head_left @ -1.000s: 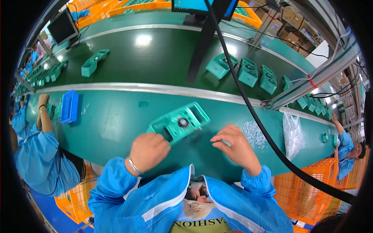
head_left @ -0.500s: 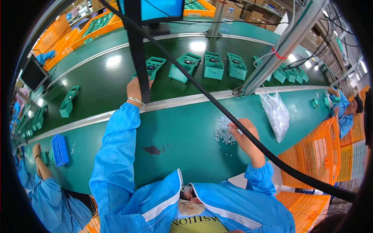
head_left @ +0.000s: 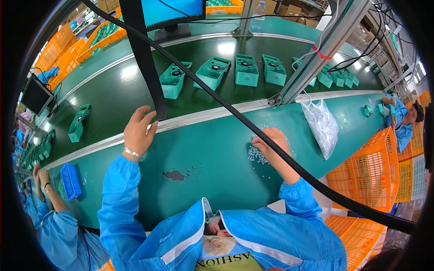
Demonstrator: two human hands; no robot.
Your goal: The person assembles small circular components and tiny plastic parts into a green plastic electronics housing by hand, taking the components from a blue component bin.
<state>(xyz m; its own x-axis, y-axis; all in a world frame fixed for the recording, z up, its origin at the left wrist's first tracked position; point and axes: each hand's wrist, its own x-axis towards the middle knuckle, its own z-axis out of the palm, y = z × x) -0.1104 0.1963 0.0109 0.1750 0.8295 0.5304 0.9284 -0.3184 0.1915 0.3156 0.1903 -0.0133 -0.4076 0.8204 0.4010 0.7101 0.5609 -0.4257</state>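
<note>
My left hand (head_left: 139,132) is over the near metal rail of the dark green belt, fingers apart and holding nothing. Closest to it on the belt is a pale green plastic housing (head_left: 173,83) with a round black part in it. A row of similar housings continues to the right, one with a clear view of its box-shaped end (head_left: 247,77). My right hand (head_left: 274,145) rests at a pile of small whitish-grey pieces (head_left: 256,156) on the green table, its fingers pinched together. Whatever lies between those fingertips is hidden.
A thick black cable (head_left: 253,128) crosses diagonally in front of the view. A clear bag of pieces (head_left: 320,128) lies right of the pile, near a metal post (head_left: 323,52). A blue tray (head_left: 71,181) stands at left. Orange crates (head_left: 361,174) are at right. Co-workers sit on both sides.
My left hand has let go of the green housing and drawn back toward me and left, off the belt. My right hand has shifted slightly left and farther over the pile.
</note>
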